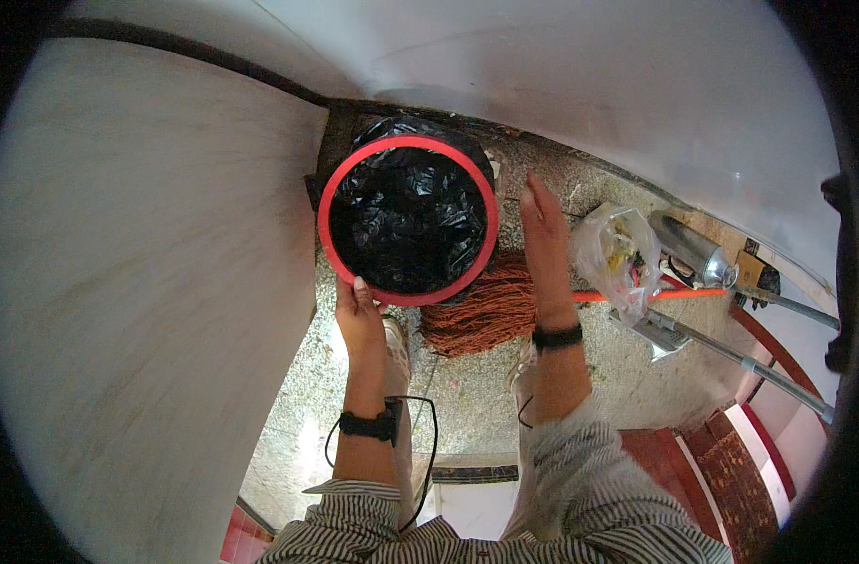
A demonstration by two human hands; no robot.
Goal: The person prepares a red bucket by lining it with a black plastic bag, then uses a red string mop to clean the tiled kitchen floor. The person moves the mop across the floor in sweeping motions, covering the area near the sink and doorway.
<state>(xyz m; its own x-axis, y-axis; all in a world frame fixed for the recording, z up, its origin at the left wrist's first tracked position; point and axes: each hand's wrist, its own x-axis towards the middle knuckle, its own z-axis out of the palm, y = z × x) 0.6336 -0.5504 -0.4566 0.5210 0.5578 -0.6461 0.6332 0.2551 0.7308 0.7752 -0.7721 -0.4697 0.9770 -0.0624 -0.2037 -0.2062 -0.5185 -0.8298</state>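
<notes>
A round bin with a red rim (pixel 493 218) stands in the corner, lined with a black plastic bag (pixel 408 218) whose edge shows outside the rim. My left hand (pixel 360 310) grips the near left part of the rim, thumb on top. My right hand (pixel 544 225) is raised to the right of the bin, apart from it, slightly blurred and holding nothing visible. Orange-brown broom bristles (pixel 479 310) lie on the floor between bin and feet. A knotted clear plastic bag (pixel 616 254) with mixed contents lies right of my right hand.
A metal flask-like cylinder (pixel 690 247), an orange stick (pixel 694 292) and a metal pole (pixel 747 363) lie at the right. A pale panel (pixel 147 282) rises close on the left, and a white wall (pixel 577 84) stands behind the bin. My shoes are on the speckled floor (pixel 465 402).
</notes>
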